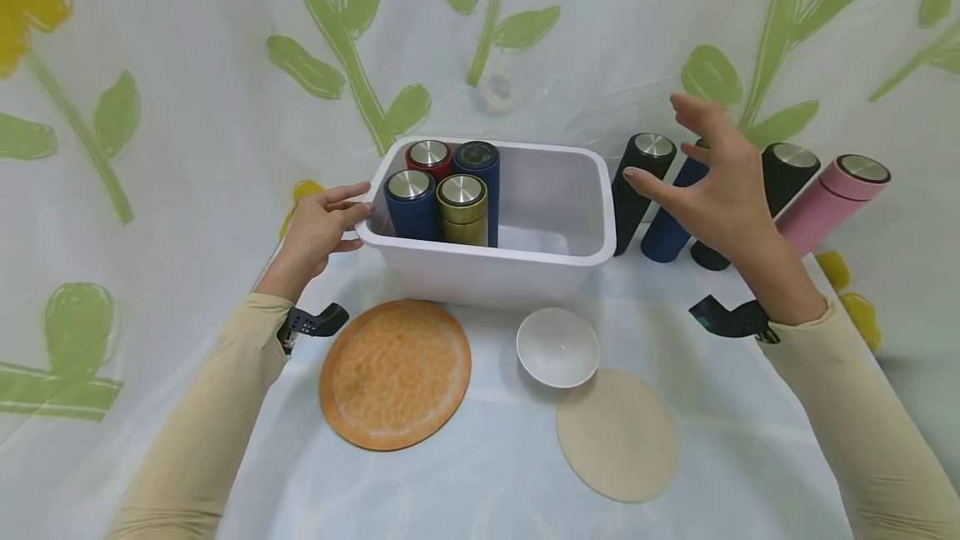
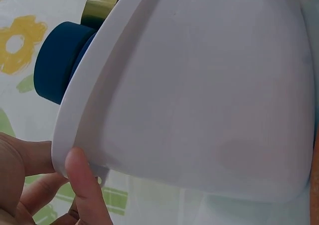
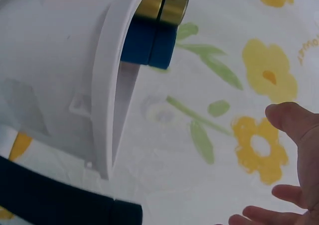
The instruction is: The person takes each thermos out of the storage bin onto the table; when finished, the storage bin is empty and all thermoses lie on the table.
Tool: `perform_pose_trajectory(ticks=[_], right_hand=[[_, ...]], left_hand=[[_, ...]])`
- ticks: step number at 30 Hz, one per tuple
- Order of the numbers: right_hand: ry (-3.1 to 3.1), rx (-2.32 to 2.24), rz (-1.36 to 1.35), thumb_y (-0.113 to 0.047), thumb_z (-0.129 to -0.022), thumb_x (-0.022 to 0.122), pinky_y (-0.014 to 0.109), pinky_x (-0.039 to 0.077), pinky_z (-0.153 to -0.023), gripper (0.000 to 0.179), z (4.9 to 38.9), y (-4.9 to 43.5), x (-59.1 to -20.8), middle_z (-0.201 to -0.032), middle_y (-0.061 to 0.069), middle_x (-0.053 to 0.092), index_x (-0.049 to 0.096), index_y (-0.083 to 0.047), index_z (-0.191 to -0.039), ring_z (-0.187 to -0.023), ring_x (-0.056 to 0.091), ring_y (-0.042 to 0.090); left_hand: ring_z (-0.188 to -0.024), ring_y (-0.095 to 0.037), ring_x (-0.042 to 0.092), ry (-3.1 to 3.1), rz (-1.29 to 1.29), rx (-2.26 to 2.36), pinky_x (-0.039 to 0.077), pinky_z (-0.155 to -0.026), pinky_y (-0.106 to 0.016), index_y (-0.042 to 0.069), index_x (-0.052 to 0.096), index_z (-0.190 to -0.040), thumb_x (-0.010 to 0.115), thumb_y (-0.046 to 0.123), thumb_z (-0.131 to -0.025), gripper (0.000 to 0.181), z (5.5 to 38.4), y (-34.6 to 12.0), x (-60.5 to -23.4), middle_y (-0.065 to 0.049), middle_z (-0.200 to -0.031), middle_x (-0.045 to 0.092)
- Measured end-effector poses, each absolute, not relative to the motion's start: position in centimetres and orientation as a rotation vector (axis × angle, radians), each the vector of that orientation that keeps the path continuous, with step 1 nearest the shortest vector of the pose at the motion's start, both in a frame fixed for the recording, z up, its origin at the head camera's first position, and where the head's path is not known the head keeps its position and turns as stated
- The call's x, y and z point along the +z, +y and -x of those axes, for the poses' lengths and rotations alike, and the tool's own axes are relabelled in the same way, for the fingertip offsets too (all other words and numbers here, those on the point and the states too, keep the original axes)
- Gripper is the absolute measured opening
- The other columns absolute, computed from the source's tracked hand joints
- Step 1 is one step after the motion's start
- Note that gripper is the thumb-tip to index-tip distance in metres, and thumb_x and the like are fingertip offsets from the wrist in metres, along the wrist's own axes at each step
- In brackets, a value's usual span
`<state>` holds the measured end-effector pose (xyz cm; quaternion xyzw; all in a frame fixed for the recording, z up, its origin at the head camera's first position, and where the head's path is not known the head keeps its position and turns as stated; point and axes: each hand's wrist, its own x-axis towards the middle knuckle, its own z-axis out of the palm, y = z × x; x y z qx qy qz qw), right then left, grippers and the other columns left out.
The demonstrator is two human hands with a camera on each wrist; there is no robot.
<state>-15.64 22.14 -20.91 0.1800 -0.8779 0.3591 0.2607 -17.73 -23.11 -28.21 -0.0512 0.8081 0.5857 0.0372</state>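
Note:
A white plastic bin (image 1: 487,277) holds several thermos flasks in its left half: a red one (image 1: 430,157), a gold one (image 1: 462,211) and two blue ones, one of them the short blue flask (image 1: 411,205). My left hand (image 1: 315,227) pinches the bin's left rim; in the left wrist view thumb and finger lie on either side of the rim corner. Right of the bin my right hand (image 1: 723,182) hovers with fingers spread, holding nothing. Behind and beside it stand a black flask (image 1: 637,182), a partly hidden blue flask (image 1: 663,227), another black flask (image 1: 783,177) and a pink flask (image 1: 832,202).
In front of the bin lie a round orange-brown mat (image 1: 397,377) and a beige disc (image 1: 618,440). A white bowl (image 1: 558,348) stands between them, by the disc's edge. A flower-printed sheet (image 1: 210,107) hangs behind.

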Motion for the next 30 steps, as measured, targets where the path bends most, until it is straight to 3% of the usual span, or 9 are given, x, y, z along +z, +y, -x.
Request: perform_pose_trajectory(ticks=[12, 20, 30], right_hand=[[-2.39, 0.991, -0.627, -0.018, -0.079, 0.087, 0.049, 0.05, -0.097, 0.08, 17.1, 19.8, -20.6, -0.148, -0.003, 0.049, 0.047, -0.015, -0.149, -0.132, 0.049, 0.014], [-2.437, 1.068, -0.681, -0.019, -0.081, 0.085, 0.047, 0.05, -0.097, 0.078, 18.2, 18.2, -21.2, -0.148, 0.003, 0.049, 0.046, -0.008, -0.148, -0.132, 0.051, 0.022], [-2.486, 1.14, -0.704, -0.021, -0.083, 0.084, 0.05, 0.05, -0.097, 0.077, 19.0, 16.8, -22.2, -0.15, 0.005, 0.047, 0.045, -0.01, -0.149, -0.133, 0.05, 0.027]], left_hand=[[-0.088, -0.015, 0.064, 2.486, 0.129, 1.826, 0.058, -0.068, -0.026, 0.015, 0.055, -0.145, 0.066, 0.02, -0.099, 0.048, 18.2, -22.1, -28.2, -0.016, -0.125, 0.061], [-0.084, -0.014, 0.063, 2.48, 0.149, 1.842, 0.058, -0.066, -0.025, 0.014, 0.055, -0.145, 0.065, 0.02, -0.099, 0.047, 18.0, -22.4, -28.6, -0.014, -0.122, 0.061], [-0.085, -0.014, 0.063, 2.488, 0.159, 1.82, 0.058, -0.066, -0.025, 0.014, 0.054, -0.145, 0.065, 0.019, -0.099, 0.048, 17.6, -22.8, -28.4, -0.016, -0.124, 0.061]])
